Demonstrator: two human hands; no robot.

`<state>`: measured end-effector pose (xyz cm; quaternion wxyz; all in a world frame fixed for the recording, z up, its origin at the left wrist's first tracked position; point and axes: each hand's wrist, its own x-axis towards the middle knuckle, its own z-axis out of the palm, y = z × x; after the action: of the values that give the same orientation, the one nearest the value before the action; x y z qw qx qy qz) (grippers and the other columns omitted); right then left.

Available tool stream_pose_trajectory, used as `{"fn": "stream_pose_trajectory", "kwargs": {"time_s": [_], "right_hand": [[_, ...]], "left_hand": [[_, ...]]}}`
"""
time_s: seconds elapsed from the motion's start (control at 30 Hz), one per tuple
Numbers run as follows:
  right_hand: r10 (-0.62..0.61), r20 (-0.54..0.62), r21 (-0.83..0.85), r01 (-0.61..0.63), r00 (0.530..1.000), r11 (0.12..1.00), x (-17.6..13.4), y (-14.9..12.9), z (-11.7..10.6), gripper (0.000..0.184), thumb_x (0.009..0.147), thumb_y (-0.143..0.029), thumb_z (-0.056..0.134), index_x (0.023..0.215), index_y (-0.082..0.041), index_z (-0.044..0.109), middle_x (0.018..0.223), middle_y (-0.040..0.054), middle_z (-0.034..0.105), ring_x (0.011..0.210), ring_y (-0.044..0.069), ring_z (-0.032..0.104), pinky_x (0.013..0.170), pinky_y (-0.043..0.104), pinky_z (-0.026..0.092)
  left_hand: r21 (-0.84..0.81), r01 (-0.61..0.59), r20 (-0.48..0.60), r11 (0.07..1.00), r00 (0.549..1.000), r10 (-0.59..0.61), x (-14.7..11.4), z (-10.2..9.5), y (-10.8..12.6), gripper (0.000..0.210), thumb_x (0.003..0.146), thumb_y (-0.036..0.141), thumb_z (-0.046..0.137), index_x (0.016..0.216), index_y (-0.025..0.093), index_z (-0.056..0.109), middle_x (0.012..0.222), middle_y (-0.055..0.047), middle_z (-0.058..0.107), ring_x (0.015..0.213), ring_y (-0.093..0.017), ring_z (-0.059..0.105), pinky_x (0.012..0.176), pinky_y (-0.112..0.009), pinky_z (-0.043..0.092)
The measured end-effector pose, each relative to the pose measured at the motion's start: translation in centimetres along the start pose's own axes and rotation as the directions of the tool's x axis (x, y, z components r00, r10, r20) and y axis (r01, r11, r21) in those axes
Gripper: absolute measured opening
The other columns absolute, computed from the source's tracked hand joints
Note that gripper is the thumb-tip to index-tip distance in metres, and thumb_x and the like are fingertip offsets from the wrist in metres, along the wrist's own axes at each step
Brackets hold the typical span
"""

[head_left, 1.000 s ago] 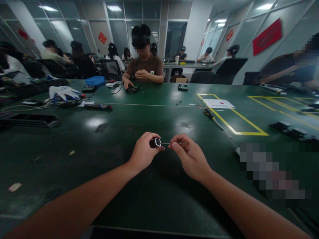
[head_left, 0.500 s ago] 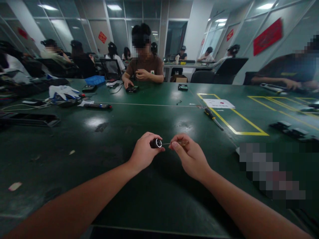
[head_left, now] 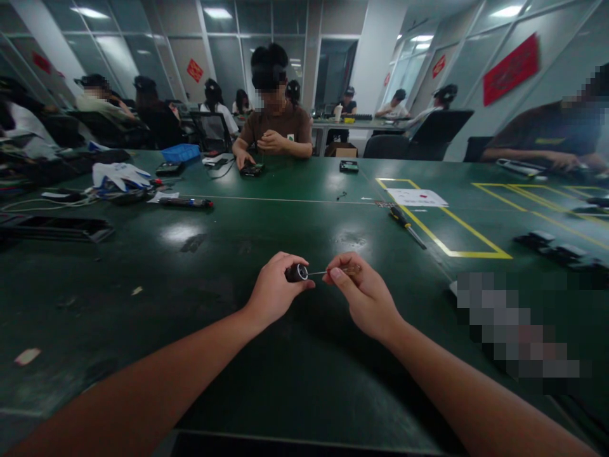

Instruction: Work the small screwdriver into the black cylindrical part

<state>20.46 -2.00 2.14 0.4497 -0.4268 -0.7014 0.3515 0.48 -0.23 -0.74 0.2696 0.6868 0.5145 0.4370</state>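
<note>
My left hand (head_left: 276, 285) is closed around a black cylinder (head_left: 297, 273) whose round end, edged by a pale ring, faces right. In my right hand (head_left: 359, 289) is a small screwdriver (head_left: 352, 270) with a clear amber handle, pinched between thumb and fingers. Its thin metal shaft points left and reaches the ringed end of the cylinder; whether the tip sits inside or just touches cannot be made out. Both hands are raised a little over the green table (head_left: 228, 368).
A yellow-and-black screwdriver (head_left: 406, 225) and a white paper (head_left: 419, 197) lie ahead on the right. Gloves (head_left: 121, 176), a dark pen-shaped tool (head_left: 185, 202) and a blue basket (head_left: 181, 153) are at the left. Across the table sits a person (head_left: 276, 127) handling a dark device.
Almost nothing differs. The cylinder's ringed end has turned slightly and its ring looks less bright; the screwdriver in my right hand has shifted a touch.
</note>
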Motion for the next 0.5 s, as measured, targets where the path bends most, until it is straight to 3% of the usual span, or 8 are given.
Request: {"fn": "stream_pose_trajectory", "kwargs": {"time_s": [0.1,0.23,0.33,0.5], "right_hand": [[-0.03,-0.011,-0.04,0.03,0.999,0.999,-0.1,-0.1,-0.3,0.017,0.1,-0.037,0.056,0.1,-0.022,0.062,0.085,0.0025,0.069,0.081,0.019,0.066,0.077,0.034,0.05],[0.054,-0.111,0.205,-0.03,0.992,0.978,0.7,0.4,-0.3,0.019,0.098,-0.039,0.059,0.093,-0.021,0.06,0.077,0.001,0.067,0.074,0.018,0.065,0.073,0.033,0.051],[0.153,-0.112,0.349,-0.106,0.982,0.931,1.3,0.9,-0.3,0.021,0.095,-0.041,0.063,0.092,-0.021,0.059,0.074,0.0001,0.067,0.069,0.017,0.063,0.07,0.033,0.051],[0.131,-0.068,0.29,-0.106,0.989,0.951,1.3,0.8,-0.2,0.021,0.096,-0.041,0.061,0.092,-0.021,0.059,0.076,0.0009,0.067,0.072,0.018,0.064,0.074,0.034,0.051]], "left_hand": [[-0.021,-0.012,0.028,1.0,1.0,0.013,0.0,0.0,0.1,0.036,0.073,0.026,0.085,0.107,0.026,0.073,0.103,-0.002,0.069,0.092,-0.02,0.066,0.08,-0.034,0.051],[-0.051,-0.007,0.062,0.999,0.998,0.01,0.0,0.0,-0.1,0.04,0.075,0.025,0.084,0.114,0.028,0.072,0.103,-0.002,0.073,0.093,-0.022,0.067,0.084,-0.037,0.051],[-0.05,-0.002,0.065,0.999,0.998,0.006,0.0,-0.1,0.0,0.04,0.076,0.023,0.083,0.114,0.027,0.073,0.103,-0.002,0.074,0.093,-0.021,0.067,0.085,-0.037,0.051],[-0.004,-0.013,0.1,1.0,0.995,0.013,-0.1,-0.2,0.3,0.039,0.076,0.02,0.082,0.114,0.026,0.073,0.099,-0.001,0.072,0.092,-0.02,0.066,0.084,-0.034,0.049]]}}
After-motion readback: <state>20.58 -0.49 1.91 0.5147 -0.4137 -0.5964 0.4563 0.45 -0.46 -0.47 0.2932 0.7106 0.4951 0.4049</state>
